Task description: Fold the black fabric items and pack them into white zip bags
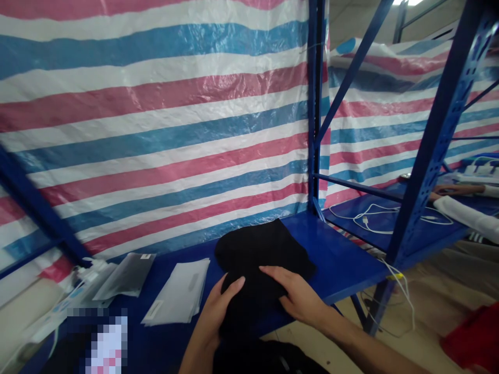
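Some of left hand behind cloth

Moderate, diffuse indoor light, with a bright ceiling light cut off at the upper right margin. Small patches of glare mark the creased striped sheet; the blue table shows a soft sheen. The black cloth is so dark that its folds are largely lost. Wide-angle stretching and softness affect the outer edges; coarse pixelation masks the lower left.
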`<control>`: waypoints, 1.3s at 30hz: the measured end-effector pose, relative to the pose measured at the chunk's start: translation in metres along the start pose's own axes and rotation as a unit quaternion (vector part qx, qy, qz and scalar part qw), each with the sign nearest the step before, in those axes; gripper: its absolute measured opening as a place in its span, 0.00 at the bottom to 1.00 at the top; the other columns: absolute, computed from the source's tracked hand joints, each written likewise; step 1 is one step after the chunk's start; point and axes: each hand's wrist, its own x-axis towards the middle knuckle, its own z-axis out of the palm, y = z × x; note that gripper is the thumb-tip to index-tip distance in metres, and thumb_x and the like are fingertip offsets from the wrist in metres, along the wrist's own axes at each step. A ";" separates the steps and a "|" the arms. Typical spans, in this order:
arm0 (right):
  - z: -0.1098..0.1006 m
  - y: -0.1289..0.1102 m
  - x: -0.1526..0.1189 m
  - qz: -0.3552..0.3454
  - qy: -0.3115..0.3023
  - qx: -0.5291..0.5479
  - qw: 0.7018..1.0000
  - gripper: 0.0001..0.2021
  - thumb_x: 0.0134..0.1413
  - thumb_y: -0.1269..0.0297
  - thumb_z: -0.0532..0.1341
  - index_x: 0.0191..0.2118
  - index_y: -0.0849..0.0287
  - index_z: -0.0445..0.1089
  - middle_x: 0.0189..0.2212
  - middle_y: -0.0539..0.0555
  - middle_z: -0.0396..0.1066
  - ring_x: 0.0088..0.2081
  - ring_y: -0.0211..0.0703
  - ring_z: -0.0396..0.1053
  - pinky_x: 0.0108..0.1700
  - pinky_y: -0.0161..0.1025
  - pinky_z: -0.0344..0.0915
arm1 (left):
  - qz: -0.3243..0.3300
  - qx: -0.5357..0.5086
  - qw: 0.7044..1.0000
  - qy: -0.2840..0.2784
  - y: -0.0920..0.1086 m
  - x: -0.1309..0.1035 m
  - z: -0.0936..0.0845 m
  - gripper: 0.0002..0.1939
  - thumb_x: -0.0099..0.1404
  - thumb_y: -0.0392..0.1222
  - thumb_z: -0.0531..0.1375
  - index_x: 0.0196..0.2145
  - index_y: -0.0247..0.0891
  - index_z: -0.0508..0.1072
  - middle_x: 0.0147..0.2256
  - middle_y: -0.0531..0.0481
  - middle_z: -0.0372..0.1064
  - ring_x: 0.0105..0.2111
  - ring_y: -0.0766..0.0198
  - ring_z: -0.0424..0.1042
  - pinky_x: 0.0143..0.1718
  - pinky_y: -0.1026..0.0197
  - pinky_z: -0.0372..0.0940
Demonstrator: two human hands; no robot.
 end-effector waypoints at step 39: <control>-0.019 0.097 0.088 0.304 0.015 0.537 0.787 0.22 0.45 0.71 0.77 0.48 0.58 0.80 0.39 0.54 0.84 0.38 0.45 0.83 0.43 0.38 0.78 | 0.197 0.434 0.870 0.124 -0.058 0.031 -0.005 0.15 0.73 0.53 0.57 0.32 0.44 0.74 0.34 0.47 0.78 0.40 0.51 0.79 0.42 0.54 0.68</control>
